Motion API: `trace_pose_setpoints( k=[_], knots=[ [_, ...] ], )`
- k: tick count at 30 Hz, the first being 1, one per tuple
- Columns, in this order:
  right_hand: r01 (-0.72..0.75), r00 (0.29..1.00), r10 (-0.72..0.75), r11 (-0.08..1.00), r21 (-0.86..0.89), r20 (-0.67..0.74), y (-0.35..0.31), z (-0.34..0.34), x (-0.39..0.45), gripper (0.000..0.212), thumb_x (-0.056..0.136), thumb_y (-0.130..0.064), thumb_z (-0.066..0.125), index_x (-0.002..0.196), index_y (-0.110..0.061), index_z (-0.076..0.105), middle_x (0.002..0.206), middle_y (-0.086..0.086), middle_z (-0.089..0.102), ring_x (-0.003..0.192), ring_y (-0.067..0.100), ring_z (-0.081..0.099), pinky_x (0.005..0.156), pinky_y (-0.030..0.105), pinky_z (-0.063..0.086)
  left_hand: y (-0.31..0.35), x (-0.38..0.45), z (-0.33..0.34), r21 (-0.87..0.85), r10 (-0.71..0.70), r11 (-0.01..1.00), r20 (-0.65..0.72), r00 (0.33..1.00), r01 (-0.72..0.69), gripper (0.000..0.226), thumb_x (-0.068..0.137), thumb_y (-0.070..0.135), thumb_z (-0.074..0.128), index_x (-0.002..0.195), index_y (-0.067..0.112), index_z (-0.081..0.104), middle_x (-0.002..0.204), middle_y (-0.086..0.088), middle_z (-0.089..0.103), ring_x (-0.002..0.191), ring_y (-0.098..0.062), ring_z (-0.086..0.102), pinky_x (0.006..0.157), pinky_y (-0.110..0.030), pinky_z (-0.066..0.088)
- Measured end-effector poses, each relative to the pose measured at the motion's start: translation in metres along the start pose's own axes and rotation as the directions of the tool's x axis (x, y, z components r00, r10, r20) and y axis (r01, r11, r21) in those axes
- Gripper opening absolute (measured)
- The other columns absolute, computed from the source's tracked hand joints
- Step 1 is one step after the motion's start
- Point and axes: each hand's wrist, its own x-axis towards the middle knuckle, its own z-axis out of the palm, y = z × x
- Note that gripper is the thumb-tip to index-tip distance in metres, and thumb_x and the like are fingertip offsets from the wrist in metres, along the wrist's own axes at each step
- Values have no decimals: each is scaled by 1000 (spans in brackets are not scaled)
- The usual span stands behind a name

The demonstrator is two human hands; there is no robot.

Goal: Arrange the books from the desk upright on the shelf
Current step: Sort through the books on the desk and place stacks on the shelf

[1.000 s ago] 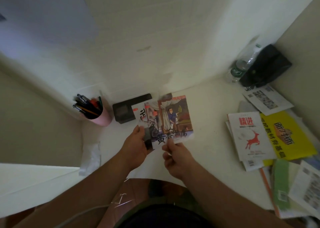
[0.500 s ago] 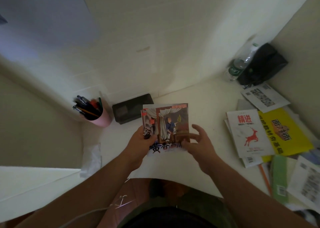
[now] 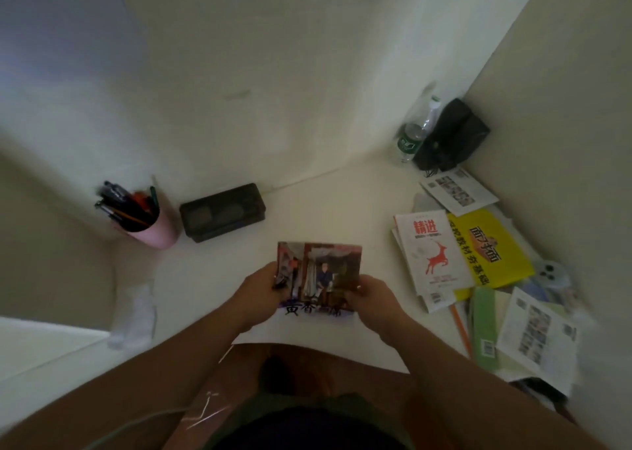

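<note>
The white desk (image 3: pixel 212 278) has a loose pile of flat paperbacks (image 3: pixel 458 258) off to the right of the small picture-cover books (image 3: pixel 321 272), which sit squared together, probably two, just above the near edge. Left hand (image 3: pixel 260 292) and right hand (image 3: pixel 372 295) clamp opposite sides, likely evening them up for shelving.

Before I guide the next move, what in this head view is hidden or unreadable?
- Shelf: not in the head view at all.
- Held books: count unclear; the front cover and both hands hide the rest.
- Pile at right: lower books covered by upper ones, blurred near the edge.
</note>
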Motion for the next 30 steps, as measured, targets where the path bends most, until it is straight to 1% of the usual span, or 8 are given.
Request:
trace_pose_setpoints(
  k=[3,6,10,14,17,22,26,30],
  knots=[
    [190,980,-178,968,166,-84,-30,-37,-22,25,107,-9,55,113,-29,68,103,2,77,86,13,76,63,17,54,50,-24,-12,-132,37,990,-74,997,-47,24,103,22,63,124,27,55,110,1,74,93,-12,75,72,-25,59],
    [387,914,-362,914,122,-183,-61,-80,-52,19,111,-22,48,123,-32,60,93,0,76,71,17,74,52,27,56,115,-56,-19,-109,195,971,-171,966,-215,21,107,28,55,129,28,54,103,2,77,86,-7,76,68,-24,60],
    [544,821,-487,825,153,-298,-99,-131,-102,21,112,-28,43,125,-38,56,85,0,76,55,27,64,43,26,49,194,-117,-19,-3,439,888,-288,851,-459,25,110,33,47,130,48,48,91,2,78,68,-9,73,54,-25,55],
    [706,691,-621,689,163,-371,-137,-166,-148,25,112,-25,44,123,-39,61,80,-11,74,46,14,55,39,29,46,250,-177,-17,98,559,803,-463,688,-587,50,111,33,41,124,80,31,98,32,72,82,-12,75,64,-29,63],
    [798,594,-704,577,174,-389,-167,-185,-176,25,111,-25,45,127,-33,63,85,-8,76,44,13,53,39,28,45,283,-214,-21,174,607,756,-548,575,-631,51,111,31,37,126,79,27,96,45,66,87,1,73,63,-17,58],
    [891,451,-799,433,139,-398,-232,-213,-216,23,110,-27,49,125,-32,65,79,-7,77,43,7,55,40,24,43,331,-272,-51,289,665,694,-608,434,-659,47,112,27,36,150,53,29,100,15,73,83,-2,73,51,-18,54],
    [948,317,-860,285,139,-400,-295,-233,-241,19,109,-29,52,121,-39,63,79,1,77,45,12,56,42,24,44,372,-307,-91,449,724,633,-633,275,-631,49,110,28,41,145,60,29,91,8,74,74,-7,72,49,-22,54],
    [930,334,-916,283,233,-223,-363,-248,-249,49,105,-14,59,127,-58,58,76,1,70,60,15,53,53,27,45,416,-325,-147,609,775,582,-615,142,-539,45,109,29,46,139,58,30,81,11,73,67,-3,70,48,-18,52]
  ],
)
